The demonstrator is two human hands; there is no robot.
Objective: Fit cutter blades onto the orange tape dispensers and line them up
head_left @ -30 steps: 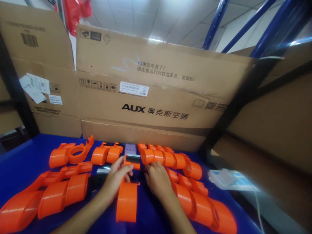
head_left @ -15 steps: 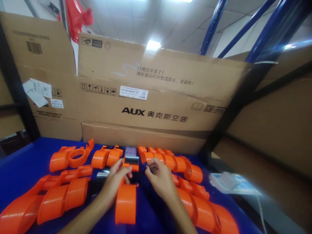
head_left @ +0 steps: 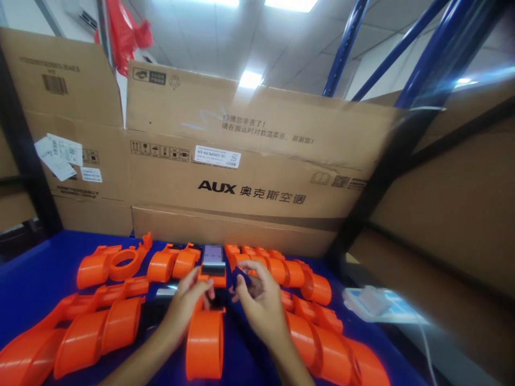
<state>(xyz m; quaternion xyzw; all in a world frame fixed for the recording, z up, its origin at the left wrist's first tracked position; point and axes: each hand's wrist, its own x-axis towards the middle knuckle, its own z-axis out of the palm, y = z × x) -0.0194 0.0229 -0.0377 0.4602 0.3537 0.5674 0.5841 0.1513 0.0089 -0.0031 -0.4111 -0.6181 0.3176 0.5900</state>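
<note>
Since a moment ago our right hand (head_left: 257, 297) has lifted off the table (head_left: 32, 268) and now curls, fingers bent, around something small and dark we cannot make out. Our left hand (head_left: 189, 303) pinches the far end of the orange dispenser (head_left: 205, 338), which lies between both hands, flanked by more orange parts (head_left: 100, 332).

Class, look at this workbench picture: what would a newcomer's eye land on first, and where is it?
First, the bright orange plastic parts spread in rows across the blue table. At the centre, the left hand touches one orange piece while the right hand hovers beside it. Behind stands a large cardboard box printed AUX.
</note>
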